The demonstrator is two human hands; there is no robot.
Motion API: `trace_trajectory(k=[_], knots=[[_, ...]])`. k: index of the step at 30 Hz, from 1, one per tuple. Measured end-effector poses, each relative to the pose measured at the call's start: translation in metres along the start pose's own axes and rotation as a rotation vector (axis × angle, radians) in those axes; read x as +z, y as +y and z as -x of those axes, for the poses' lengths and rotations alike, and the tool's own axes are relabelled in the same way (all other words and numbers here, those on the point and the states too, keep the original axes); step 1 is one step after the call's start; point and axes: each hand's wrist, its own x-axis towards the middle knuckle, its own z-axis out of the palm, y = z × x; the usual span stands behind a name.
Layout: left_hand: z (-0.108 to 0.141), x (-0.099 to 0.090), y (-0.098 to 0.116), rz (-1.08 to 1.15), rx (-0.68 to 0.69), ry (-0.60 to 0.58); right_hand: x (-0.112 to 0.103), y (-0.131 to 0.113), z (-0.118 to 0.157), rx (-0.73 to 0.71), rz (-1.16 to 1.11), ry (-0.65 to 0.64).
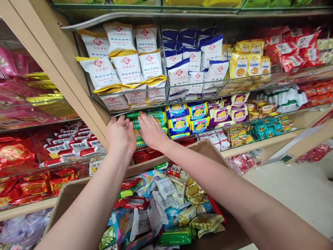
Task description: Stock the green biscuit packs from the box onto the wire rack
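Observation:
My left hand [121,136] reaches into the left end of a low shelf compartment, its fingers extended and slightly bent against the edge of a stack of green biscuit packets [161,119]. Beside it, my right hand [151,131] lies with outstretched fingers on the front of the same stack. A darker green packet [133,115] shows on top, between the two sets of fingertips. Neither hand visibly grips anything, though some fingertips are hidden. Below my forearms stands an open cardboard box [208,149] holding a jumble of mixed wrapped snacks [166,187].
Right of the green stack sit blue and yellow biscuit packets [179,125] and purple ones [220,116]. Clear bins above hold white snack bags [127,67] and yellow cookie packs [241,66]. A wooden upright [57,69] divides the shelves on the left.

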Motion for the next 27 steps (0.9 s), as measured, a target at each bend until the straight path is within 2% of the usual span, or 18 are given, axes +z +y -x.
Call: trace_trajectory(k=[4,8,11,14,16,17,19,21,23,25,27], knots=[[-0.005,-0.004,-0.001,-0.079,0.033,-0.055,-0.003,0.001,-0.025,0.138,-0.021,-0.027],[-0.015,0.002,0.001,-0.075,-0.028,-0.129,-0.007,-0.002,-0.04,0.182,-0.027,-0.117],[-0.019,0.008,0.006,-0.056,-0.118,-0.159,-0.016,-0.003,-0.035,0.203,-0.017,-0.15],[-0.005,-0.002,0.015,-0.047,-0.193,-0.159,-0.038,-0.003,-0.01,0.066,-0.013,-0.124],[0.014,-0.025,0.022,-0.11,-0.235,-0.232,-0.057,-0.003,0.019,-0.075,-0.072,-0.132],[0.024,-0.042,0.024,-0.198,-0.244,-0.326,-0.066,-0.003,0.037,-0.126,-0.119,-0.168],[0.042,-0.083,0.025,-0.543,-0.24,-0.578,-0.078,-0.001,0.075,-0.18,-0.235,-0.332],[0.048,-0.13,0.019,-0.969,-0.146,-0.772,-0.08,0.005,0.112,-0.144,-0.294,-0.529],[0.043,-0.176,0.009,-1.52,0.106,-0.841,-0.071,0.011,0.143,-0.096,-0.268,-0.703],[0.031,-0.215,-0.002,-1.686,0.13,-0.807,-0.057,0.016,0.162,-0.063,-0.242,-0.799],[0.02,-0.241,-0.013,-1.794,0.09,-0.752,-0.045,0.018,0.172,-0.04,-0.261,-0.824]])
